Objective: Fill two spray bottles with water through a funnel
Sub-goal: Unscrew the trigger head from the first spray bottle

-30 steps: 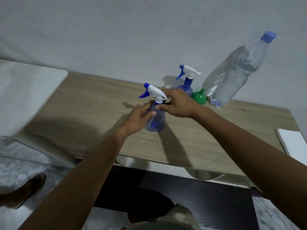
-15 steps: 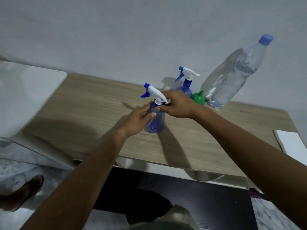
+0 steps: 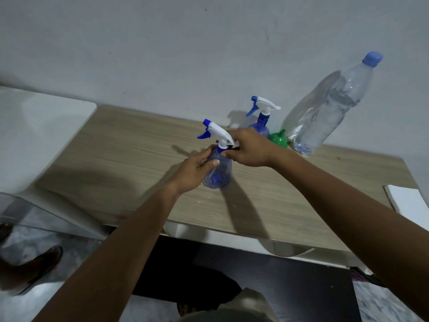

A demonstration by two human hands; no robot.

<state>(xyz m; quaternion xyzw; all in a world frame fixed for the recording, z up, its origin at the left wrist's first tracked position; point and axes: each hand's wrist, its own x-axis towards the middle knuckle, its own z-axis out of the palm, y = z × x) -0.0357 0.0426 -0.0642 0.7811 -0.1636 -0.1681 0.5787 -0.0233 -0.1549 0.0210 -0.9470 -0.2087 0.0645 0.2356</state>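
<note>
Two hands, left [image 3: 197, 169], right [image 3: 251, 147], around spray bottle [image 3: 221, 174]

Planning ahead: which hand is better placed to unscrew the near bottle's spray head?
Probably the right hand: it grips the spray head at its collar, while the left hand holds the near bottle by its body.

Dim, bluish light; wide-angle edge warping

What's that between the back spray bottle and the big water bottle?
A small green funnel, spout pointing up; the head view shows it.
</note>
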